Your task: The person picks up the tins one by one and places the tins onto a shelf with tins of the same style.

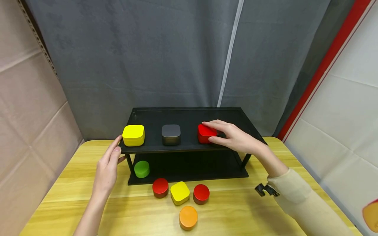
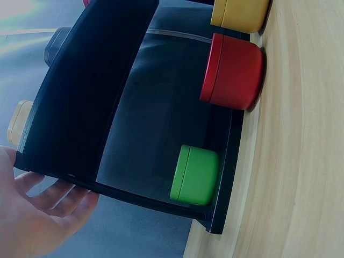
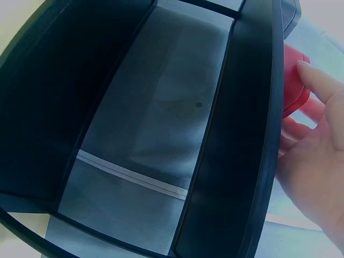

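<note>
A black two-tier shelf (image 1: 189, 148) stands on the table. At its upper left front corner, my left hand (image 1: 107, 165) grips the edge, thumb at the front and fingers along the side. The left wrist view shows that hand (image 2: 37, 207) at the end of the upper board. On the upper tier, my right hand (image 1: 233, 135) holds a red rounded-square tin (image 1: 205, 134) between thumb and fingers. A matching yellow tin (image 1: 134, 135) sits at the left of this tier, with a dark grey tin (image 1: 171, 135) between the two. A round green tin (image 1: 142, 169) is on the lower tier's left.
In front of the shelf, two round red tins (image 1: 160, 188) flank a yellow square tin (image 1: 179, 193) on the wooden table (image 1: 236, 209). Closer to me is a round orange tin (image 1: 188, 218). A grey curtain (image 1: 147, 65) hangs behind; white panels (image 1: 339, 131) border the sides.
</note>
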{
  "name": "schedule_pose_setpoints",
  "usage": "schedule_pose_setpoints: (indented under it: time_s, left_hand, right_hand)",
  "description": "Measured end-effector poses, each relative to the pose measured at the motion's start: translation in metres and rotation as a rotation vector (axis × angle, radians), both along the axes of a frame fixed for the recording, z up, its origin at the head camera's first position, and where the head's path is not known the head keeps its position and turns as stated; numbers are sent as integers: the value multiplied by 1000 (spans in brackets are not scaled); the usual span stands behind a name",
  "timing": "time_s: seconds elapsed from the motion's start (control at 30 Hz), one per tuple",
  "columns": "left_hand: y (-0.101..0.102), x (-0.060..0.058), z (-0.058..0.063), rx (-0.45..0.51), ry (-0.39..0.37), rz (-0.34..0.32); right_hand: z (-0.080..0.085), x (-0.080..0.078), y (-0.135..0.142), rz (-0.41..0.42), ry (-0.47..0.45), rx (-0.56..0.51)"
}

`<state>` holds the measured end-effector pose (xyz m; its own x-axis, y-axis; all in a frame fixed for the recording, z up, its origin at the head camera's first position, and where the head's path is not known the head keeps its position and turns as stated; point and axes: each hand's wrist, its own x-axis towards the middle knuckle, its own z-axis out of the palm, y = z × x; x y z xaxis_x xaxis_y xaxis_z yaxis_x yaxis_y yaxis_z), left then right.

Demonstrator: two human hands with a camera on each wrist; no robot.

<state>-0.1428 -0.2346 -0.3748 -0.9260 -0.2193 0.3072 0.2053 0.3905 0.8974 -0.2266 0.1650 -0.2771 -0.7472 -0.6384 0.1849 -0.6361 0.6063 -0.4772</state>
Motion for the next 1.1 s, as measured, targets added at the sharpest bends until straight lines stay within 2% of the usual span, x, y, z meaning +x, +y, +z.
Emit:
schedule_pose_setpoints:
  time_s: [0.67,1.1]
  left_hand:
    - [0,-1,0,3,-1,-1]
    - [0,-2,0,-3,-6,-6]
  right_hand:
    - [-4,-1,1,-5,47,0]
    - [-8,3,5,-38,86,-48]
